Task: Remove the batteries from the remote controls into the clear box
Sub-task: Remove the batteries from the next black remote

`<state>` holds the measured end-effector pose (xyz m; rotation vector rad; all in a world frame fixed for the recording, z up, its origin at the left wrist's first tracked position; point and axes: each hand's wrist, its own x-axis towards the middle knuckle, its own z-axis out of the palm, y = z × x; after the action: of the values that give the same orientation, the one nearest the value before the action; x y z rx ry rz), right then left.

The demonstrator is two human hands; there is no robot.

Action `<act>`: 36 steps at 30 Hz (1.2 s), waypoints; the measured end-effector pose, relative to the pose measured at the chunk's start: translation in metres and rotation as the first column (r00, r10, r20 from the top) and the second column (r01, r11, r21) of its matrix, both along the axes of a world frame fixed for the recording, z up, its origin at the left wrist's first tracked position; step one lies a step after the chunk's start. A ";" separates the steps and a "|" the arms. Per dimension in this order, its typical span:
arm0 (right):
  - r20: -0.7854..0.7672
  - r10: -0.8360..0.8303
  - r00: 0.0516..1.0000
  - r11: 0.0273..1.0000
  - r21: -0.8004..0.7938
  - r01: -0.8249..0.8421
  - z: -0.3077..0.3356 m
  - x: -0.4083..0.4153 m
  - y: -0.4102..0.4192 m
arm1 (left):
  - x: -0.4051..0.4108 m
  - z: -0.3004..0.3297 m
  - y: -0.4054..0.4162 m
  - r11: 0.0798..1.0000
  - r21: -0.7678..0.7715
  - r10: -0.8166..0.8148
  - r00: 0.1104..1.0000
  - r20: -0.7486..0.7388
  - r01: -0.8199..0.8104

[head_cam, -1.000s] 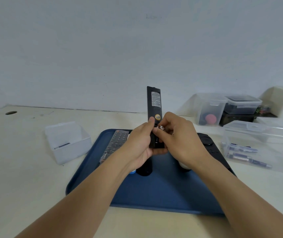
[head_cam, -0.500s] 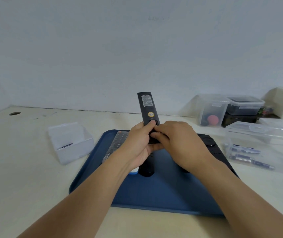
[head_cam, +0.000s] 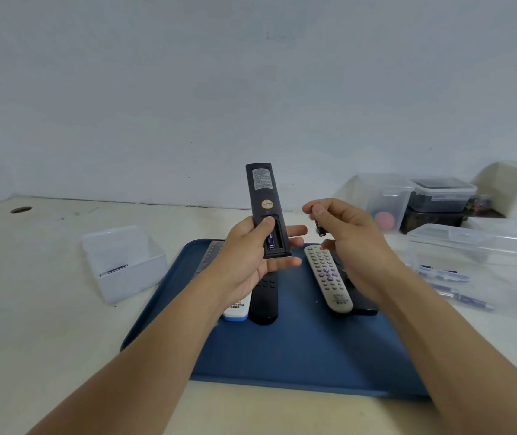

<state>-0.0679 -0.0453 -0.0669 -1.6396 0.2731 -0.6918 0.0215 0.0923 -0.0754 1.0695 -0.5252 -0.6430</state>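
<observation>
My left hand (head_cam: 252,262) grips a black remote (head_cam: 263,196) held upright, back side towards me, with its battery bay uncovered. One blue battery (head_cam: 270,241) still sits in the bay under my thumb. My right hand (head_cam: 349,237) is apart from the remote, to its right, and pinches a dark battery (head_cam: 319,228) between thumb and fingers. A small clear box (head_cam: 123,262) with one battery in it stands left of the tray. A larger clear box (head_cam: 483,259) at the right holds several batteries.
A blue tray (head_cam: 298,350) lies in front of me with a grey remote (head_cam: 329,277), a black remote (head_cam: 265,301), a white remote (head_cam: 235,310) and others partly hidden. Lidded containers (head_cam: 439,196) stand at the back right by the wall.
My right hand has pulled away from the remote to the right with a battery in its fingers. The battery bay is now exposed. The remote tilted slightly.
</observation>
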 end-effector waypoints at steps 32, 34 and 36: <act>0.006 -0.060 0.998 0.772 -0.634 0.050 -0.001 -0.010 0.018 | 0.000 -0.015 -0.009 1.000 0.013 -0.001 0.990 0.138 0.000; -0.018 -0.026 1.000 0.792 -0.611 0.009 -0.002 -0.011 0.016 | -0.001 -0.016 -0.009 1.000 0.021 -0.011 0.990 0.143 0.008; -0.004 0.017 1.000 0.849 -0.527 -0.016 -0.002 -0.010 0.010 | -0.003 -0.015 -0.009 0.999 0.022 -0.029 0.990 0.137 0.026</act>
<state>-0.0776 -0.0353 -0.0685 -2.1644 0.0640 -0.8006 0.0187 0.0833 -0.0906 1.1321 -0.6548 -0.6030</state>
